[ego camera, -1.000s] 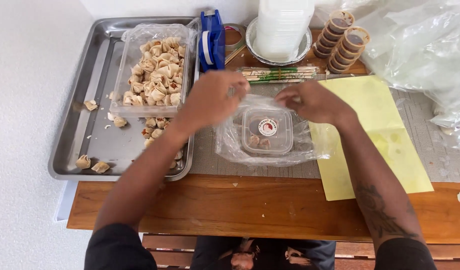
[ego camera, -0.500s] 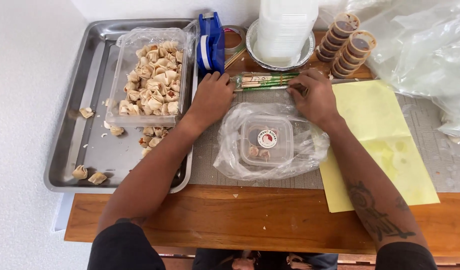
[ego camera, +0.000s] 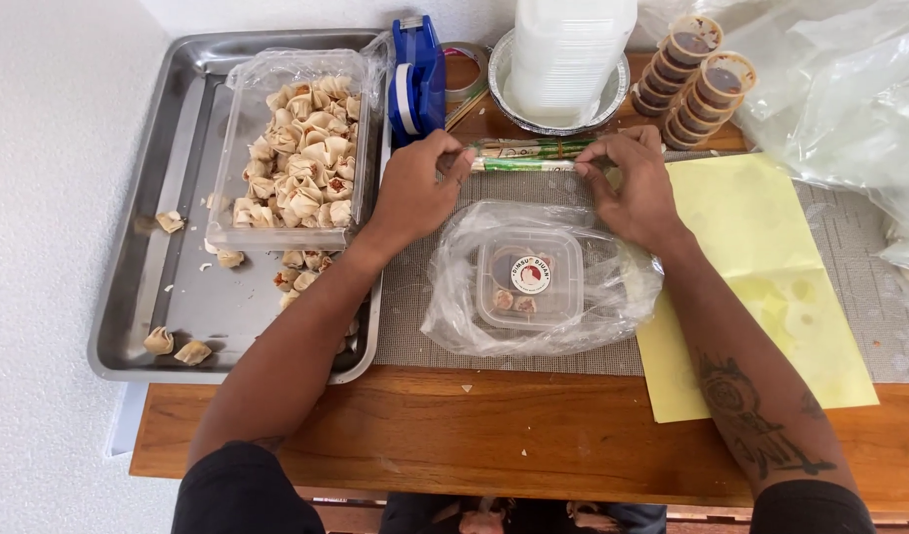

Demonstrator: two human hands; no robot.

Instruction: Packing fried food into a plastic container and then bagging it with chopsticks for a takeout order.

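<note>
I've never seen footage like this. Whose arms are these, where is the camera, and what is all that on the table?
No machine here: a person wears a camera on the head, so it looks down at their own two bare arms. The left hand and right hand each pinch one end of wrapped chopsticks. Below them lies a small lidded container inside a clear plastic bag, on a grey mat. On the left, a metal tray carries a clear tub of dumplings, with loose ones scattered around. Behind are a blue tape dispenser, stacked sauce cups and a yellow sheet.
</note>
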